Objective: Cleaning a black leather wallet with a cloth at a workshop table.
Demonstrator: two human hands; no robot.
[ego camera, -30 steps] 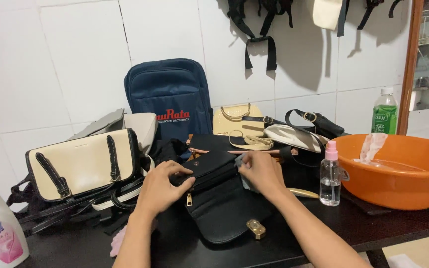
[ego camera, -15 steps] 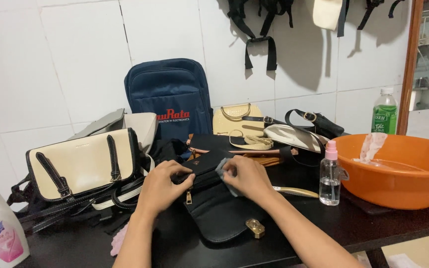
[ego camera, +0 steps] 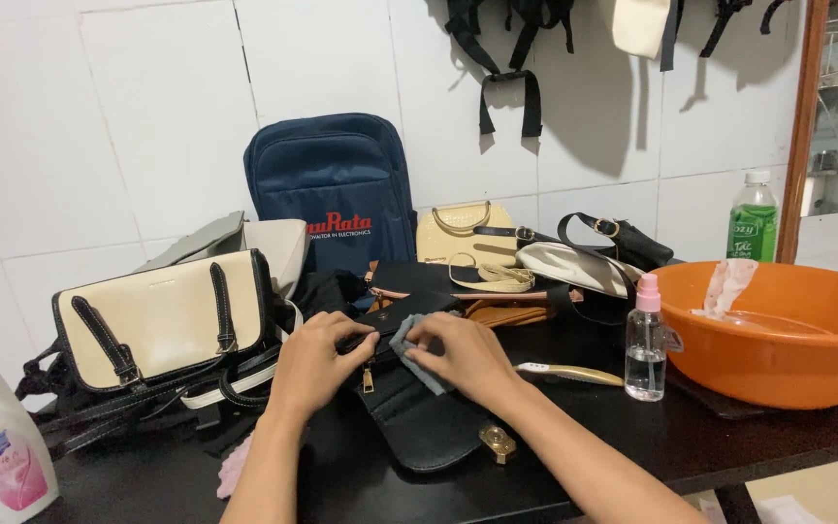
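Two bare hands meet over a black handbag (ego camera: 429, 427) that lies flat on the dark table (ego camera: 749, 437), just in front of the person. The bag's long axis runs from its zip end near the hands down and rightward to the flap with a gold clasp (ego camera: 498, 442), which points toward the table's near edge. The right hand (ego camera: 467, 357) sits on the bag's upper part, its grip closed around a small grey cloth (ego camera: 417, 351) pressed against the leather. The left hand (ego camera: 314, 361) rests at the bag's upper left corner, fingers curled and pinching the edge beside the gold zip pull (ego camera: 368, 379); the bag lies directly beneath and slightly to the right of it. Both hands are touching the bag, the right one nearer its middle. Well to the left stands a cream handbag with black straps (ego camera: 157, 318), and a clear spray bottle (ego camera: 645, 340) stands to the right, just beside an orange basin (ego camera: 788, 340).
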